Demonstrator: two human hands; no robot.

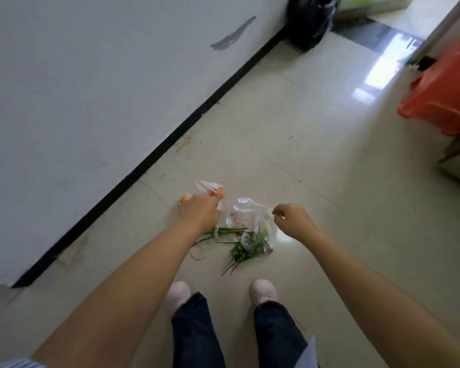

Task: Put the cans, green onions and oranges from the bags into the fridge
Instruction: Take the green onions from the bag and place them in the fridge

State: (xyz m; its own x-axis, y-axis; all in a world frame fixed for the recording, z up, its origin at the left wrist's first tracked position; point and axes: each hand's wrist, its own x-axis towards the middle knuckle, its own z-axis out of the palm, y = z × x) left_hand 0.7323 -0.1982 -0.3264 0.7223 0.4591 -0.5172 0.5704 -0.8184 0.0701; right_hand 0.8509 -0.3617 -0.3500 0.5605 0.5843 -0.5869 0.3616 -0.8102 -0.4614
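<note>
The right grip (284,215) pinches the handle of the clear bag (246,220) on the floor; the left grip (199,211) curls at the bag of oranges (219,193). Green onions (243,251) spill below both grips, so I'd lift slowly and keep them level.

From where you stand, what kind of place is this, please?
Probably an indoor hallway or entry area: a shiny tiled floor along a white wall with black baseboard, and a black trash bag by a doorway.
</note>
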